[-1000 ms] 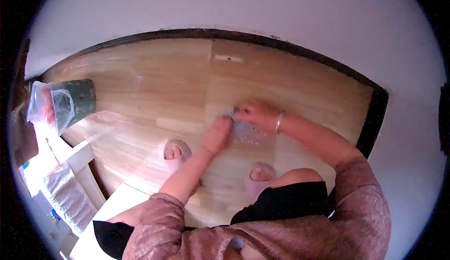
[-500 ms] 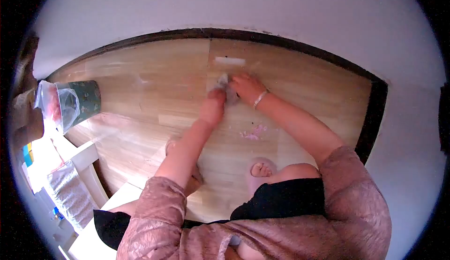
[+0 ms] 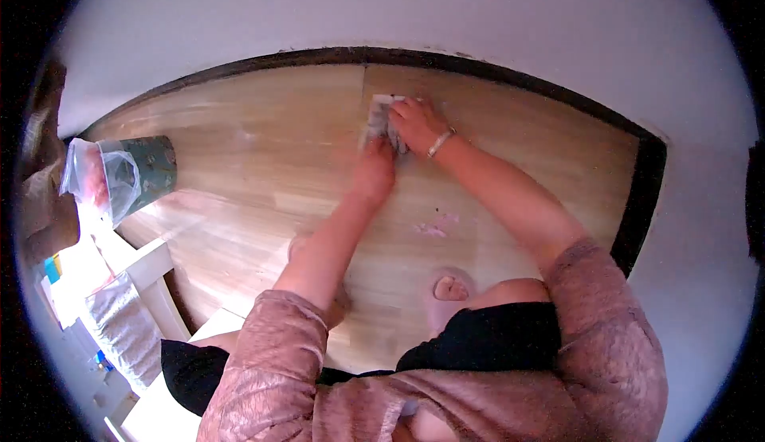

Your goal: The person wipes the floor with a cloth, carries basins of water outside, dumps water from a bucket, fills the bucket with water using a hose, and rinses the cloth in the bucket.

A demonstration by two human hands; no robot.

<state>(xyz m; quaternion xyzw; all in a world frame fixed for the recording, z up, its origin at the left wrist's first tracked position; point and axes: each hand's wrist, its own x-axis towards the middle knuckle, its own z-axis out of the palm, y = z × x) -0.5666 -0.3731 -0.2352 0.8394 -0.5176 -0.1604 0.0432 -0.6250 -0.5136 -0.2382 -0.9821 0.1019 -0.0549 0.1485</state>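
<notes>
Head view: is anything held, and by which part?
A crumpled grey-white cloth or tissue, held at its near end by the left hand; the right hand covers its right side, grip unclear.

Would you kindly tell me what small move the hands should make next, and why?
Probably draw the greyish wad toward the pink smudges: the left hand and right hand are at it nearer the wall, while the smudges lie uncovered on the floor.

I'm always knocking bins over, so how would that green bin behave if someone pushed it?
The bin would probably slide or tip fairly easily, since it rests on a smooth-looking floor. Its bag looks thin and loose, so that part would likely just crumple.
</notes>
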